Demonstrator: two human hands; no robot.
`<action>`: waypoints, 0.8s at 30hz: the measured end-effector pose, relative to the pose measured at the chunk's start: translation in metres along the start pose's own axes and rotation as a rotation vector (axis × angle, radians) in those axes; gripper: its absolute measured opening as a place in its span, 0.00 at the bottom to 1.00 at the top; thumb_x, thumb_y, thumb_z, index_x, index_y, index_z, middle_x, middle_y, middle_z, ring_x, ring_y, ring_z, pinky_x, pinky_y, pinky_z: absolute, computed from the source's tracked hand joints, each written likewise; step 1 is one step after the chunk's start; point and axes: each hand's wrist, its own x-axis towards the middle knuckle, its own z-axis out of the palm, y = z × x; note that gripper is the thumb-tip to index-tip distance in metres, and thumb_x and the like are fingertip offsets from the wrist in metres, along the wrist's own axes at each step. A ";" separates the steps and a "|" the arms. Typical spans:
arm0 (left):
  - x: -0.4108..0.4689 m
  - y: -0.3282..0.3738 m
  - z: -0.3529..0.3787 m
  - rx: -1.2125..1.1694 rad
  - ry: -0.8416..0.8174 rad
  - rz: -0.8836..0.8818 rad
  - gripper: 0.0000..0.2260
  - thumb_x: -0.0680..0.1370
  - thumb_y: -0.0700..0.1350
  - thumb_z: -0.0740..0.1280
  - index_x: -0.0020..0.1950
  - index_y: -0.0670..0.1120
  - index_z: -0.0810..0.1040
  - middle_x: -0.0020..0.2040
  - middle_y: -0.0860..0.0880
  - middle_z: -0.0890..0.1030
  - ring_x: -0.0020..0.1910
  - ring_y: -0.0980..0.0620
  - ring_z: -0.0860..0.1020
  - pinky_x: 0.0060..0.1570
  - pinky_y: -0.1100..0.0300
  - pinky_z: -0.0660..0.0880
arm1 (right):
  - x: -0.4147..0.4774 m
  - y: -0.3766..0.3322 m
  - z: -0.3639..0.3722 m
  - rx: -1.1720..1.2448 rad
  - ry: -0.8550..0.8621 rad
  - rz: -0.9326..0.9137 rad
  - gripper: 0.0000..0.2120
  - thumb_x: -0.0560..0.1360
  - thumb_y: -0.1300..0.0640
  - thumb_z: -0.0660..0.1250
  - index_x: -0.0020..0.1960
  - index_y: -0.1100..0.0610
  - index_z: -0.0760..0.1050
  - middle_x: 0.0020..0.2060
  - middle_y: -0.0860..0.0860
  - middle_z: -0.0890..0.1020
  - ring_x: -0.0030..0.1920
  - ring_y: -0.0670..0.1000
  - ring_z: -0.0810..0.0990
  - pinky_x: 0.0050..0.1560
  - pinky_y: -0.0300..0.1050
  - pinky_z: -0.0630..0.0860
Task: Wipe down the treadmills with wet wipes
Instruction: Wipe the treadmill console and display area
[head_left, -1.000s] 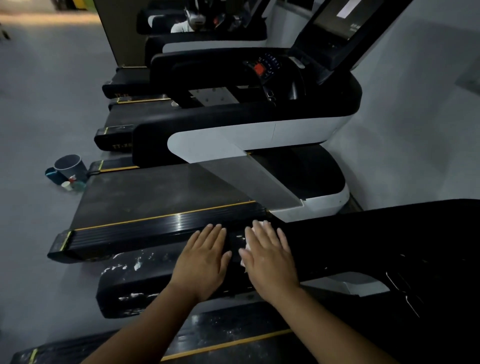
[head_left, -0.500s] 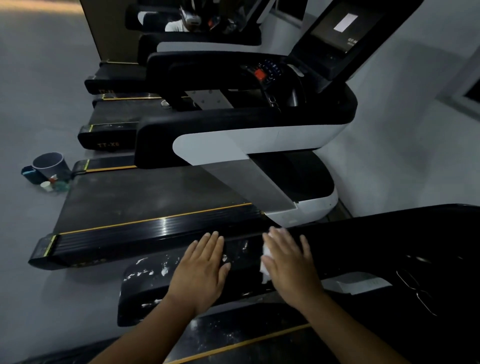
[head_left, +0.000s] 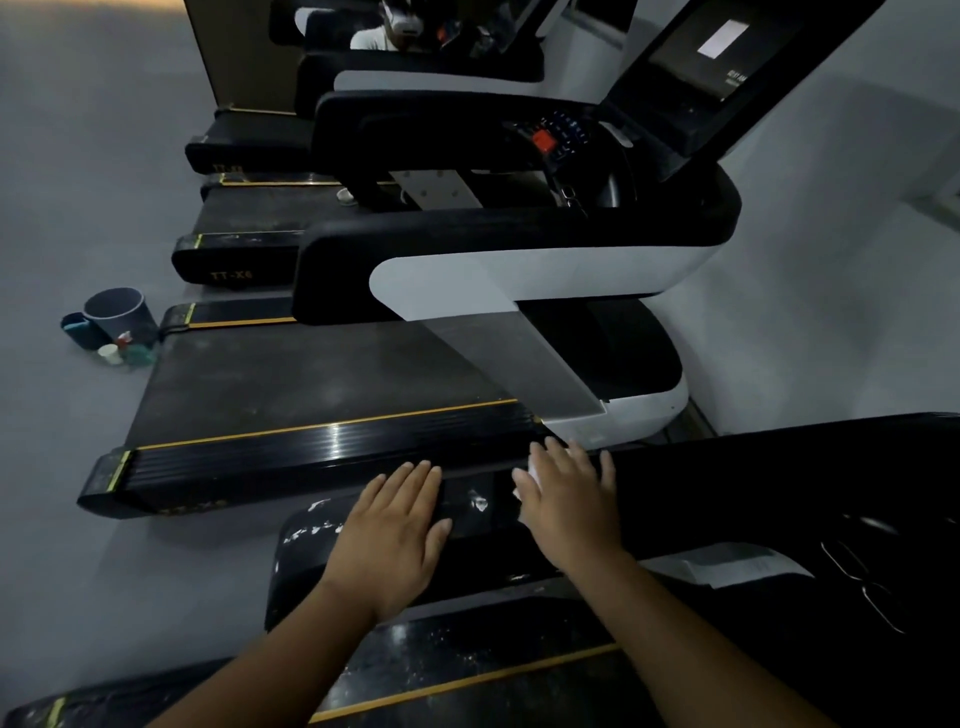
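Mostly hidden, the wipe is a white crumple that shows only at the thumb side of the right hand, pressed against the rail of the nearest treadmill. The rail is glossy black and runs under both hands. Between the hands, and out past the left hand, it carries white smears and flecks. To the right of the right hand it looks dark and unmarked. Below the wrists, the same machine's deck is black with pale speckles and a yellow stripe.

Just beyond the fingertips lies a second treadmill, with a dusty grey belt edged by a ribbed black strip and a yellow line. Its black and white frame rises to a console with a red button and a dark screen. More machines stand in a row farther off. The floor is plain grey. Well to the left of the left hand, a grey tub stands on it with a few small containers beside it. A pale wall runs off to the right of the right hand.

Both bare forearms reach forward from the bottom edge. The left hand lies palm down on the rail, fingers straight and close together, holding nothing. The right hand is also flat, fingers straight and slightly spread, bearing down on the wipe rather than gripping it. The hands are near each other but apart.
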 end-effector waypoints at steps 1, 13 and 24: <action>-0.001 0.000 0.001 -0.013 -0.009 -0.009 0.28 0.84 0.58 0.51 0.77 0.43 0.70 0.74 0.45 0.73 0.74 0.46 0.71 0.73 0.50 0.59 | 0.001 -0.016 0.003 -0.027 -0.016 -0.031 0.33 0.78 0.40 0.41 0.75 0.51 0.69 0.75 0.50 0.70 0.77 0.55 0.63 0.76 0.64 0.52; -0.016 -0.020 0.001 -0.012 0.009 -0.047 0.28 0.84 0.58 0.50 0.75 0.42 0.72 0.73 0.45 0.75 0.73 0.44 0.71 0.72 0.48 0.59 | -0.002 -0.036 0.014 -0.035 0.101 0.019 0.19 0.79 0.46 0.66 0.65 0.56 0.79 0.71 0.61 0.74 0.74 0.61 0.69 0.72 0.65 0.63; -0.016 -0.035 -0.002 -0.011 0.021 0.046 0.27 0.83 0.57 0.53 0.75 0.42 0.72 0.73 0.44 0.74 0.72 0.46 0.73 0.72 0.54 0.57 | -0.021 -0.031 0.018 -0.038 0.055 -0.046 0.29 0.82 0.41 0.48 0.77 0.54 0.66 0.77 0.52 0.67 0.78 0.53 0.62 0.76 0.64 0.56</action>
